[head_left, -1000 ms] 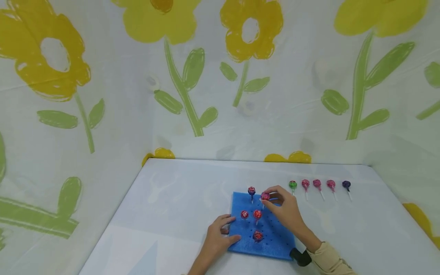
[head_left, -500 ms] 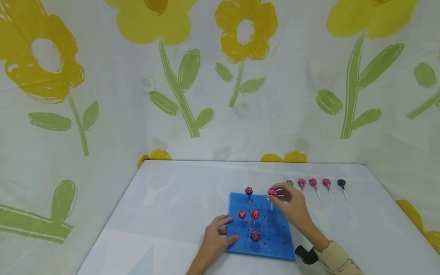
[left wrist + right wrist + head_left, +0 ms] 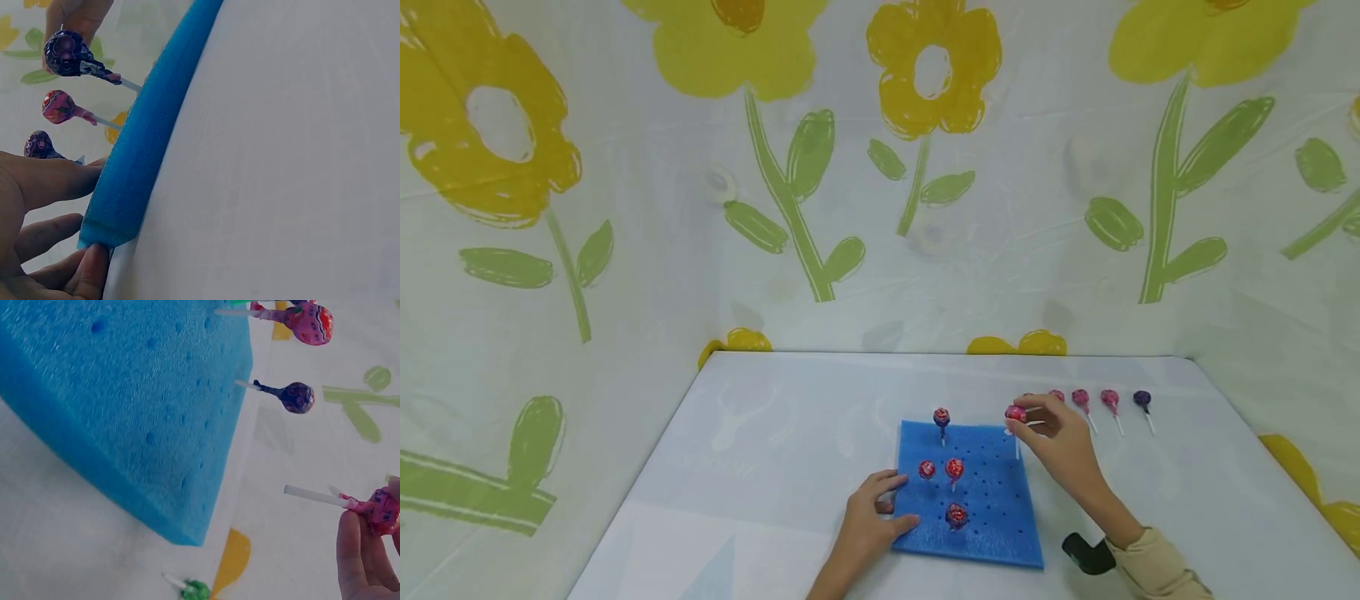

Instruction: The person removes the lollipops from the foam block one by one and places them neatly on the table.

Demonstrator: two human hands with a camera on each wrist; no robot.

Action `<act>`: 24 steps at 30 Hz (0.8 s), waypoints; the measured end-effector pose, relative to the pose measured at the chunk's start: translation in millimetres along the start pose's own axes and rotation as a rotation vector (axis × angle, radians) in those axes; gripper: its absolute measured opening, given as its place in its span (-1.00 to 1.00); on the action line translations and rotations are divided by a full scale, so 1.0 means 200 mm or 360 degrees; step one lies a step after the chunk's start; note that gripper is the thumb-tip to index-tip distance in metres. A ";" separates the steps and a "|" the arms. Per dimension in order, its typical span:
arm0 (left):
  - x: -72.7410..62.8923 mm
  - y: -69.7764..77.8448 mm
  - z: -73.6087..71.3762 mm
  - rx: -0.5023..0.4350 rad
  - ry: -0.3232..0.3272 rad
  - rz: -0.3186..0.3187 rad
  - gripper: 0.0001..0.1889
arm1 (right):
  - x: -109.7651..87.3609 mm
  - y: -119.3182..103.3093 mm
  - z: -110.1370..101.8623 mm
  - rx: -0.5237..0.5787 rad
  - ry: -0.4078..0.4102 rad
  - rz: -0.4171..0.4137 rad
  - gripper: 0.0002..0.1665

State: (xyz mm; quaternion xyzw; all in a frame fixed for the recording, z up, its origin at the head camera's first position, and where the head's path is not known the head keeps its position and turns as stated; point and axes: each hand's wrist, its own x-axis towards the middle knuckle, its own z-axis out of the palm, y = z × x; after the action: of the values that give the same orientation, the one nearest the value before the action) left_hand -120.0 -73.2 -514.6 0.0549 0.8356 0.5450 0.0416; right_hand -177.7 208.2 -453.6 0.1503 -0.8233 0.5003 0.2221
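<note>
A blue foam block (image 3: 992, 525) with rows of holes lies on the white table (image 3: 775, 433). Several lollipops stand in it: a dark blue one (image 3: 942, 417) at the back, three red ones (image 3: 954, 469) nearer me. My left hand (image 3: 872, 521) rests on the block's left front corner (image 3: 109, 215), fingers against its edge. My right hand (image 3: 1056, 437) pinches a red-pink lollipop (image 3: 1016, 413) by its head, held in the air above the block's far right corner, stick pointing down (image 3: 315, 496).
Loose lollipops lie in a row behind my right hand: pink ones (image 3: 1109, 399), a purple one (image 3: 1142, 399) and a green one (image 3: 195, 590) hidden from the head view. Flower-printed cloth walls (image 3: 880, 167) close in the table on three sides.
My right hand has carried the red-pink lollipop rightward, from over the block's back middle to its far right corner. The left hand has stayed on the block.
</note>
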 end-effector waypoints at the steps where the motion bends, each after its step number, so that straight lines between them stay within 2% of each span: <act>1: 0.00 0.00 0.00 0.0000 0.0001 -0.0004 -0.46 | 0.00 0.01 -0.01 -0.0006 0.0000 0.0004 -0.67; 3: 0.00 0.00 0.00 0.0002 0.0002 -0.0018 -0.46 | 0.00 0.03 -0.03 0.0038 0.0003 -0.0011 -0.69; 6: 0.00 -0.01 0.00 0.0001 0.0003 -0.0009 -0.46 | 0.01 0.01 -0.06 0.0050 -0.0006 0.0019 -0.71; 10: 0.01 -0.01 0.01 -0.0006 0.0003 -0.0003 -0.46 | 0.01 -0.04 -0.09 -0.0071 -0.0039 0.0128 -0.73; 15: 0.01 -0.01 0.00 -0.0014 0.0004 0.0001 -0.46 | 0.01 -0.02 -0.11 -0.0131 -0.0039 0.0191 -0.70; 18: 0.01 -0.01 0.00 -0.0020 0.0002 0.0020 -0.46 | -0.01 0.06 -0.10 -0.0107 -0.0014 0.0193 -0.67; 21: 0.00 -0.01 0.00 -0.0024 -0.0001 0.0032 -0.46 | -0.03 0.22 -0.10 -0.0131 -0.0013 0.0177 -0.65; 24: 0.00 0.00 0.00 -0.0024 -0.0006 0.0037 -0.46 | -0.04 0.39 -0.11 -0.0246 -0.0033 0.0176 -0.63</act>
State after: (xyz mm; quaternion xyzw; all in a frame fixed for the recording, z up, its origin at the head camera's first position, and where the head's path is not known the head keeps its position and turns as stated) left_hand -120.2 -74.1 -514.4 0.0654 0.8307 0.5517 0.0371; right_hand -202.5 262.9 -508.8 0.0922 -0.8688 0.4451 0.1966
